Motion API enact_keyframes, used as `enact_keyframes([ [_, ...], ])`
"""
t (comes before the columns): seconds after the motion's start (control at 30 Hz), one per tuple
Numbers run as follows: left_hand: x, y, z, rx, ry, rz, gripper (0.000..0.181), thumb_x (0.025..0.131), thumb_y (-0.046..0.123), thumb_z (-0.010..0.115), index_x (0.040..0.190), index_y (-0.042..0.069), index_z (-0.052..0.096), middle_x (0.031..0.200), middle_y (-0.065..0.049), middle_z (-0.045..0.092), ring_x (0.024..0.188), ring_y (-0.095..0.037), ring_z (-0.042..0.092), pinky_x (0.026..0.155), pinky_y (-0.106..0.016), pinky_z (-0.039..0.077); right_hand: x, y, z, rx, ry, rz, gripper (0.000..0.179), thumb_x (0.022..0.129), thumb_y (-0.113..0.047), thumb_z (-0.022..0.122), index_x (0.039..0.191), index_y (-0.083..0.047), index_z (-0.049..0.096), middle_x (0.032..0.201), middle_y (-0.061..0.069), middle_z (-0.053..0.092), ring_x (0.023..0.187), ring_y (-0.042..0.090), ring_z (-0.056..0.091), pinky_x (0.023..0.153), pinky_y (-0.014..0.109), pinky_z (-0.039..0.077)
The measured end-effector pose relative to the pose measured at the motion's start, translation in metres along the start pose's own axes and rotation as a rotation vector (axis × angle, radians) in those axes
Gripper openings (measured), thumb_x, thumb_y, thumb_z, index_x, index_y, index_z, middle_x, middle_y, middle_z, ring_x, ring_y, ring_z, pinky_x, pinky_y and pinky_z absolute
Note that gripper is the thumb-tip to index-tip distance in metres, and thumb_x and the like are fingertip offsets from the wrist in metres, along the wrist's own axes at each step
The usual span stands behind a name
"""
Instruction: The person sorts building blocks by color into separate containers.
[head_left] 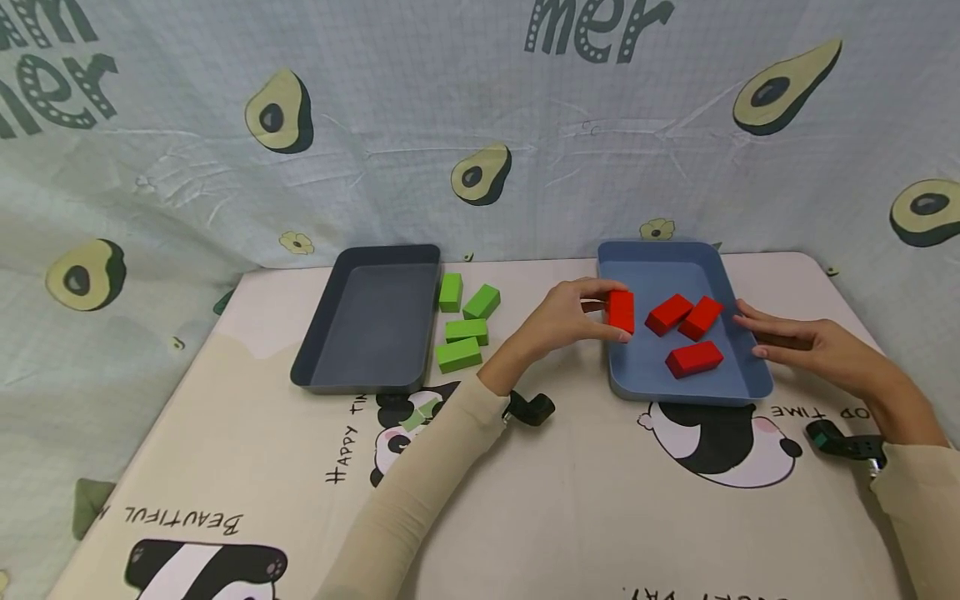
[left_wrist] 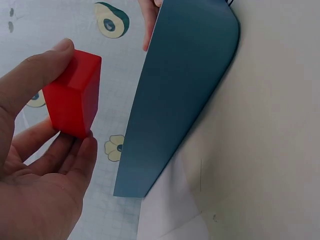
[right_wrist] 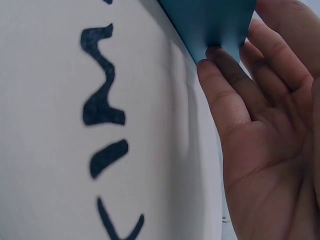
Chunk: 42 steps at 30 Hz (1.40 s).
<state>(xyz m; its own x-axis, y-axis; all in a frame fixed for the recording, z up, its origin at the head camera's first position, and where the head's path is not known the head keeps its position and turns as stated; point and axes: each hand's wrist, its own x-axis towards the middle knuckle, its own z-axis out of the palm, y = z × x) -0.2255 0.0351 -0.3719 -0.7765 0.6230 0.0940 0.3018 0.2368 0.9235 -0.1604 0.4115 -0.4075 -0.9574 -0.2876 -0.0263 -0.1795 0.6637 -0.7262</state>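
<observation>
My left hand pinches a red block between thumb and fingers, over the left rim of the blue tray. The left wrist view shows the thumb on one end of this red block and fingertips under the other, with the tray's outer wall beside it. Several more red blocks lie inside the blue tray. At the tray's right side is my right hand, its fingers extended; in the right wrist view the fingertips touch the outer wall.
A dark grey tray stands at the left of the table. Several green blocks lie along its right side. A patterned cloth hangs behind the table's back edge, and each wrist carries a small black camera mount.
</observation>
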Motion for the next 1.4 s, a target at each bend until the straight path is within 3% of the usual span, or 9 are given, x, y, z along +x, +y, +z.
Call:
enact_keyframes([
  [0.2,0.001,0.001,0.002,0.012,0.002,0.005,0.063,0.08,0.012,0.089,0.137,0.008,0.062,0.135,-0.007,0.061,0.123,-0.016,0.06,0.107,-0.026,0.048,0.0,0.0,0.0,0.005,-0.01,0.026,0.055,0.098,-0.019,0.07,0.15,-0.016,0.053,0.16,-0.017,0.034,0.135,-0.019,0.03,0.092,-0.001,0.035],
  [0.5,0.003,0.002,0.006,0.005,-0.008,0.004,0.062,0.079,0.013,0.09,0.135,0.008,0.064,0.131,-0.005,0.064,0.115,-0.011,0.062,0.103,-0.021,0.049,-0.002,-0.002,0.001,0.002,-0.012,0.017,0.055,0.098,-0.018,0.07,0.15,-0.015,0.053,0.16,-0.018,0.034,0.132,-0.022,0.03,0.094,-0.001,0.033],
  [0.97,0.009,0.006,0.014,0.01,-0.028,-0.003,0.063,0.076,0.015,0.092,0.134,0.012,0.067,0.133,-0.002,0.066,0.118,-0.008,0.063,0.104,-0.025,0.05,-0.003,-0.002,0.001,0.016,-0.007,-0.007,0.053,0.098,-0.016,0.069,0.149,-0.014,0.054,0.16,-0.015,0.035,0.132,-0.021,0.03,0.095,-0.001,0.034],
  [1.2,0.01,0.009,0.018,0.013,-0.048,-0.011,0.064,0.076,0.017,0.093,0.134,0.014,0.067,0.137,-0.001,0.063,0.121,-0.007,0.062,0.099,-0.014,0.048,-0.003,-0.003,0.001,0.025,-0.009,-0.017,0.053,0.098,-0.014,0.069,0.148,-0.012,0.054,0.16,-0.015,0.036,0.132,-0.021,0.031,0.096,0.0,0.035],
  [1.4,0.012,0.012,0.02,0.007,-0.053,-0.044,0.063,0.077,0.016,0.092,0.134,0.012,0.067,0.136,-0.001,0.065,0.119,-0.007,0.062,0.1,-0.02,0.051,-0.002,-0.002,0.001,0.016,-0.009,-0.006,0.053,0.098,-0.015,0.069,0.149,-0.014,0.054,0.16,-0.016,0.036,0.132,-0.022,0.031,0.095,0.0,0.035],
])
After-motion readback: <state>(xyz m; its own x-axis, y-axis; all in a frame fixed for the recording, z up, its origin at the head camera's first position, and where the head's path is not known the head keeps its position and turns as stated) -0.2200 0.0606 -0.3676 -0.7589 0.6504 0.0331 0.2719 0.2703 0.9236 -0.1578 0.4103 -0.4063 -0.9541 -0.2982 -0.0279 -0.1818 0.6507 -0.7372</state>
